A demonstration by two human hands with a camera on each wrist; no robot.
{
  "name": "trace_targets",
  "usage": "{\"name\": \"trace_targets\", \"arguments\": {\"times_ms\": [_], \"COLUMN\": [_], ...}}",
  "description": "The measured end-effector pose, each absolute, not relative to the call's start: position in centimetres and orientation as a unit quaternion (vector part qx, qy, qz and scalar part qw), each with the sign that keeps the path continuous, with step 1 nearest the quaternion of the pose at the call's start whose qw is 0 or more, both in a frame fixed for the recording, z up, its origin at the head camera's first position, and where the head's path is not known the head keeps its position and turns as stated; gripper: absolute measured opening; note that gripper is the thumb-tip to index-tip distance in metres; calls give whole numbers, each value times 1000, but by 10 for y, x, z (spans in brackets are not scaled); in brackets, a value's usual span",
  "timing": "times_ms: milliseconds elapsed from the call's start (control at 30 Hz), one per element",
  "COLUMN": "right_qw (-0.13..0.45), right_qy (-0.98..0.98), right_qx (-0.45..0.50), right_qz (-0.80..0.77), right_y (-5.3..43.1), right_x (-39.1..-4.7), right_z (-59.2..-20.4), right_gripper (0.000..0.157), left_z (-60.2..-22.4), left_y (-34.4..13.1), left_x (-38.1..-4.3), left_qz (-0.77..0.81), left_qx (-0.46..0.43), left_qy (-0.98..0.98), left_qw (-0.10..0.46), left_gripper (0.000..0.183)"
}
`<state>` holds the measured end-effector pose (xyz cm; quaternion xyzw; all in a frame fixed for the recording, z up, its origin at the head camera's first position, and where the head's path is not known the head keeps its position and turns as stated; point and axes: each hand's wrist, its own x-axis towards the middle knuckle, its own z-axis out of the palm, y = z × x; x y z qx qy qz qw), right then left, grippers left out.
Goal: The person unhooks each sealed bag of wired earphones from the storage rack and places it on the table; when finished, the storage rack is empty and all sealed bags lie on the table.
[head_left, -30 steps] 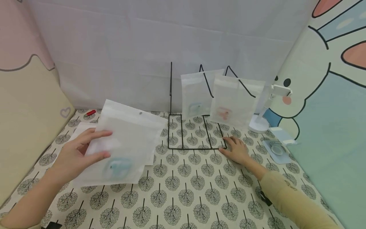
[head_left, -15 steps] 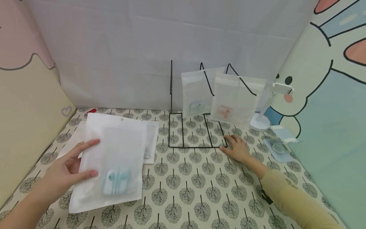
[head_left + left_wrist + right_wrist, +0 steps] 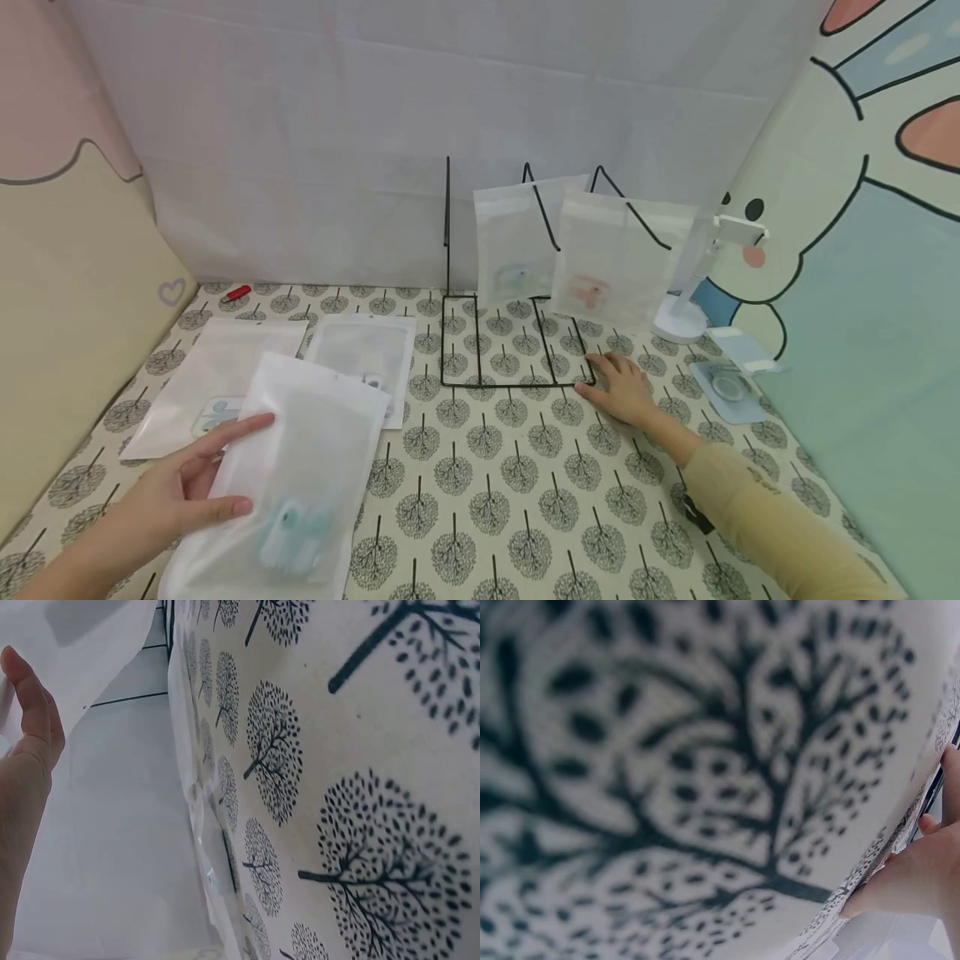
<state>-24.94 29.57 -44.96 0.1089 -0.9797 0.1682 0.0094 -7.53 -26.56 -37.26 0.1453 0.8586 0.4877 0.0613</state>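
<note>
My left hand (image 3: 176,492) grips the left edge of a frosted white zip bag (image 3: 322,442), thumb in front. Teal earphones (image 3: 296,533) show through its lower part. In the left wrist view, the fingers (image 3: 34,705) lie along the raised bag (image 3: 90,645). My right hand (image 3: 622,392) holds the front right corner of a black wire rack (image 3: 517,386), thumb at the front wire and fingers at the side. Two similar bags hang from the rack's arms, one with a blue item (image 3: 512,279), the other with a pink one (image 3: 588,292).
Two more frosted bags lie flat at left, one wide (image 3: 247,350), one smaller (image 3: 360,342). Behind them is a small red object (image 3: 237,292). A white phone stand (image 3: 681,321) and a light blue folding stand (image 3: 726,392) are at right. The rack's left arm (image 3: 447,200) carries no bag.
My left hand has drawn the bag down and toward me, tilting it and uncovering the two bags lying on the table. My right hand stays at the rack's corner.
</note>
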Motion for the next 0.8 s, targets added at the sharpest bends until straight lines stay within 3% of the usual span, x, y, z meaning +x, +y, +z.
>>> {"name": "trace_targets", "arguments": {"times_ms": [367,600,800], "right_qw": [10,11,9], "right_qy": [-981,-980,-979], "right_qx": [104,105,108], "right_qz": [161,166,171], "right_y": [297,297,296], "right_x": [-251,-251,-250], "right_z": [-452,-452,-450], "right_gripper": [66,65,65], "left_z": [-386,-413,-420], "left_y": [-284,-265,-260], "left_x": [-66,-63,-62], "left_qz": [516,683,549], "left_qx": [197,244,246], "left_qy": [831,667,792], "left_qw": [69,171,106], "left_gripper": [77,74,77]}}
